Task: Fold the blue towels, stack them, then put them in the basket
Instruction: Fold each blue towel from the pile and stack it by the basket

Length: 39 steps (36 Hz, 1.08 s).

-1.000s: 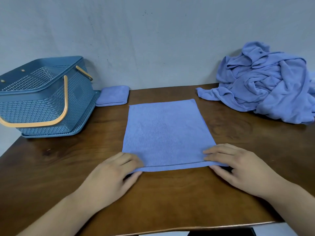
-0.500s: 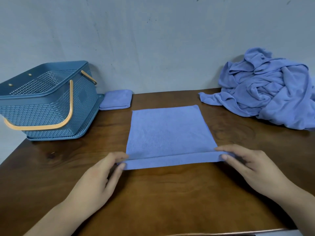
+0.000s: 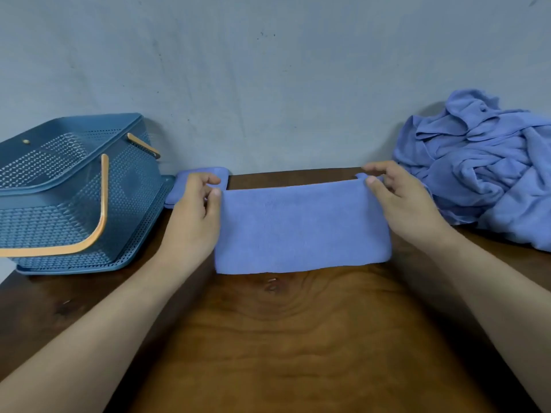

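A blue towel (image 3: 301,228) lies folded in half on the wooden table (image 3: 283,338), its fold line nearest me. My left hand (image 3: 195,217) pinches the towel's far left corner. At the far right corner my right hand (image 3: 402,201) pinches the cloth too. Partly hidden behind my left hand, a small folded blue towel (image 3: 219,173) sits by the wall. The blue plastic basket (image 3: 74,192) with orange handles stands at the far left. A heap of unfolded blue towels (image 3: 483,171) rests at the far right.
A grey wall runs right behind the table's back edge. The basket sits on its lid or tray near the left table edge.
Both hands have carried the towel's near edge up and over to the far edge, folding it in half. The view has shifted downward.
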Motion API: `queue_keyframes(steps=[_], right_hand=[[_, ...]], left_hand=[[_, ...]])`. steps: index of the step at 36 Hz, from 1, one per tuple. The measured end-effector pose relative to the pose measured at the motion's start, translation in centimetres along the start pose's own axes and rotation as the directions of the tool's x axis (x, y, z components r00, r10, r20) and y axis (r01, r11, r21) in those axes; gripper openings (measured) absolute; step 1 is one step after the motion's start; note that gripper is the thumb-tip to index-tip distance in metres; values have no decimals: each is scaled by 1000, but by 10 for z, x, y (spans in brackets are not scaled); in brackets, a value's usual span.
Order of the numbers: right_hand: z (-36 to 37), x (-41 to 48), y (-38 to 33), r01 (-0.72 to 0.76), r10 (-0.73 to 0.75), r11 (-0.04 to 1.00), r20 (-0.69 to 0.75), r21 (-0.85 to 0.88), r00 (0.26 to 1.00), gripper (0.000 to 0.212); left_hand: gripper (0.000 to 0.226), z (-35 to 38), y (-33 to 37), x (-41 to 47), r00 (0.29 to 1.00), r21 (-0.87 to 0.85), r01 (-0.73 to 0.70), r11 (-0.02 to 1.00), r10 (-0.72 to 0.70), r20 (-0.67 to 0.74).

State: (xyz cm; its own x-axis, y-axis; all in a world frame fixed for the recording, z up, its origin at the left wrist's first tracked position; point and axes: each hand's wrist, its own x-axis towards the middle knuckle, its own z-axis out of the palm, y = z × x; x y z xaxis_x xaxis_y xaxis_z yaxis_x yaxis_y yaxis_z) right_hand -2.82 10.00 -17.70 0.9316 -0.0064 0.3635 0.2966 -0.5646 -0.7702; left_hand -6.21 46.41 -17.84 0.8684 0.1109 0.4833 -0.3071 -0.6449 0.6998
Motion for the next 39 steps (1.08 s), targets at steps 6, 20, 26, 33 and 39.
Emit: queue_keyframes(steps=[6,20,26,33,39], right_hand=[[39,43,44,-136,151,979,88,-152,985,30],[47,-1,51,31,1,926,85,-376,996,47],[38,-36,49,102,-72,933,99,-346,992,27],[38,-36,46,67,-61,941,29,-333,998,22],[39,-35,45,47,-42,922,21,-385,999,27]], left_hand=[[16,40,-43,40,976,133,155,979,-172,130],[53,41,-47,-4,968,260,61,964,-121,222],[31,26,-36,-39,970,238,-25,971,-34,241],[19,24,-35,-36,986,228,-39,973,1,164],[21,27,-37,-32,983,270,-58,961,7,185]])
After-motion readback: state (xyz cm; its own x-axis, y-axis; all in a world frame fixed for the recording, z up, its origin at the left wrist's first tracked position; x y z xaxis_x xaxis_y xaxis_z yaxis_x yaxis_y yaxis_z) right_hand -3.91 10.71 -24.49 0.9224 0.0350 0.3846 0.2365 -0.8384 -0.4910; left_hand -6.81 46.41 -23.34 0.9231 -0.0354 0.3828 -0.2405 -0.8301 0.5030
